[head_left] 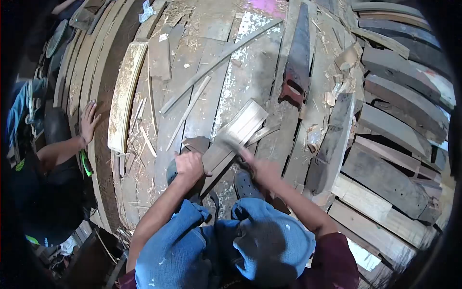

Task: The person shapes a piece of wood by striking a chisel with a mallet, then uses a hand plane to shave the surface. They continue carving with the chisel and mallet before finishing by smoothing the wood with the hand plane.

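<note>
My left hand (190, 165) is closed at the near end of a short wooden block (246, 120), which lies slanted on the plank floor between my feet. The fingers are curled, with the thumb pointing right. My right hand (260, 169) is wrapped round the handle of a tool whose head (228, 143) is blurred by motion over the block; it looks like a hammer. Thin wood pieces lie just right of the block. Beyond it a handsaw (297, 58) with a red handle rests on the planks.
At the left a co-worker's hand (89, 120) rests on long curved beams (108, 72). A pale curved board (126, 98) and a long thin strip (216, 65) lie ahead. Stacked timbers (399, 115) line the right. Shavings are scattered about.
</note>
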{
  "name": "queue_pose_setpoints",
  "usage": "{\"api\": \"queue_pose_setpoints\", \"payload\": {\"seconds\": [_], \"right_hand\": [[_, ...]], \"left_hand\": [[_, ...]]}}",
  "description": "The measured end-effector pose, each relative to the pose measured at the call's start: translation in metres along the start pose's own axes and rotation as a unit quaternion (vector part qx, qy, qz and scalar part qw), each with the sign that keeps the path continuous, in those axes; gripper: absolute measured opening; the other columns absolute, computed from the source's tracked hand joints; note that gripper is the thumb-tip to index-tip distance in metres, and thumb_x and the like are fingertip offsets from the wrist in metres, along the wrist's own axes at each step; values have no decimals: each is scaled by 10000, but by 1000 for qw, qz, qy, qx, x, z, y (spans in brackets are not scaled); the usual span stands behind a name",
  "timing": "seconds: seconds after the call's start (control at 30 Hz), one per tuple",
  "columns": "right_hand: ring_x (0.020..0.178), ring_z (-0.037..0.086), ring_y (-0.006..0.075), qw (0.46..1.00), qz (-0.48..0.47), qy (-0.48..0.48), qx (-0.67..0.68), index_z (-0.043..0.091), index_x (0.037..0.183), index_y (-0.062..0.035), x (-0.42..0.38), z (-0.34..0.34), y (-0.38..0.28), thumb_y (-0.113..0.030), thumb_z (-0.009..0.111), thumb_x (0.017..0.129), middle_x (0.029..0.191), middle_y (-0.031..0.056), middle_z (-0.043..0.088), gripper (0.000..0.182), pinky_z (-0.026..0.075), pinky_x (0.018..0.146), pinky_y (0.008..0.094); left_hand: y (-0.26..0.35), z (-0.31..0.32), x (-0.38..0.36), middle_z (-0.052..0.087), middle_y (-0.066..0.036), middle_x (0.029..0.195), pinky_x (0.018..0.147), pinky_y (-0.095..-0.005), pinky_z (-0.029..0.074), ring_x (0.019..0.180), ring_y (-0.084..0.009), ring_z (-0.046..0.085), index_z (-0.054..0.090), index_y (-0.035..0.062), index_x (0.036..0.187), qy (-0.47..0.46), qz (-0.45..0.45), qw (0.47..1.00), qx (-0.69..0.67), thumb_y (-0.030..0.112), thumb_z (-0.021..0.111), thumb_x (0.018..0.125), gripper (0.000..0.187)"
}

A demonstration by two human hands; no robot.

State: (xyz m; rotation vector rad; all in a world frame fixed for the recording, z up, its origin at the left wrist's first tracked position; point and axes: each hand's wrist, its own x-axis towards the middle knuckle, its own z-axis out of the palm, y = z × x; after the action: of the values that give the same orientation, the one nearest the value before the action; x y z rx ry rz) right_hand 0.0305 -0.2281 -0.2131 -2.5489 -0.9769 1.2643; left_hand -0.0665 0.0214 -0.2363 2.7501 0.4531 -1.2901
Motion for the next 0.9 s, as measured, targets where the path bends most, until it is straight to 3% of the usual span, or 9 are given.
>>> {"api": "queue_pose_setpoints", "payload": {"seconds": [0.07, 0.23, 0.33, 0.37, 0.5, 0.6, 0.67, 0.73, 0.9], "right_hand": [[732, 665, 411, 980, 79, 168, 72, 278, 1527, -234, 29, -1, 27, -176, 532, 937, 810, 236, 650, 645, 499, 605, 529], [682, 639, 427, 995, -78, 55, 20, 257, 1537, -280, -16, 53, -6, -139, 480, 966, 799, 233, 642, 629, 520, 618, 509], [708, 615, 475, 964, -15, 237, 118, 311, 1517, -287, 14, 18, 40, -126, 518, 944, 865, 315, 628, 630, 500, 622, 527], [681, 612, 472, 958, 94, 243, 121, 286, 1531, -254, 24, -11, 50, -166, 527, 959, 823, 302, 630, 626, 500, 607, 515], [592, 599, 449, 950, 151, 237, 139, 234, 1554, -244, -2, 16, 49, -123, 540, 940, 720, 288, 607, 697, 457, 562, 519], [561, 593, 436, 946, 98, 289, 105, 215, 1561, -240, -29, 14, 75, -113, 555, 924, 677, 292, 588, 733, 447, 547, 517], [609, 622, 420, 933, 156, 306, 108, 230, 1557, -217, -30, 3, 92, -168, 569, 938, 716, 280, 611, 707, 479, 586, 490], [580, 633, 412, 910, 141, 383, 74, 342, 1507, -134, -25, 4, 92, -263, 602, 939, 653, 246, 611, 637, 482, 551, 481], [613, 654, 402, 921, 98, 321, 197, 605, 1208, -54, -16, 1, 60, -329, 611, 942, 686, 244, 634, 382, 495, 553, 459]], "left_hand": [[2, -11, -5, 729, -118, 1022, 1080, -523, 377, 1023, -256, 695, 732, 97, 1005, -38, -5, 999, -3, 761, 716, 610, 773], [-3, 9, -4, 722, -98, 929, 1034, -557, 401, 935, -252, 705, 730, 123, 914, 72, 19, 997, -2, 593, 720, 753, 496], [-1, -2, -7, 713, -79, 898, 1016, -579, 409, 893, -252, 704, 717, 133, 902, 41, 27, 999, 7, 465, 655, 847, 342], [-3, 10, -2, 721, -90, 942, 1030, -580, 404, 933, -253, 706, 721, 126, 943, 54, 23, 998, 5, 454, 622, 874, 349], [3, -17, -5, 730, -118, 1027, 1082, -532, 377, 999, -246, 705, 732, 111, 994, -31, -7, 999, 8, 461, 658, 853, 385], [3, -11, 2, 743, -73, 1004, 1063, -543, 379, 967, -243, 714, 753, 140, 982, -26, -13, 1000, 3, 679, 769, 636, 640], [2, 5, 12, 741, -76, 1008, 1058, -522, 394, 985, -233, 709, 744, 132, 1007, -11, -25, 1000, -2, 677, 779, 622, 669], [3, -14, 2, 740, -74, 1009, 1058, -509, 398, 991, -225, 706, 740, 128, 1015, -30, -11, 999, 2, 675, 782, 619, 677], [1, -25, -1, 731, -96, 955, 959, -482, 440, 920, -235, 705, 741, 106, 934, -45, 1, 998, -51, 670, 795, 594, 660]]}}
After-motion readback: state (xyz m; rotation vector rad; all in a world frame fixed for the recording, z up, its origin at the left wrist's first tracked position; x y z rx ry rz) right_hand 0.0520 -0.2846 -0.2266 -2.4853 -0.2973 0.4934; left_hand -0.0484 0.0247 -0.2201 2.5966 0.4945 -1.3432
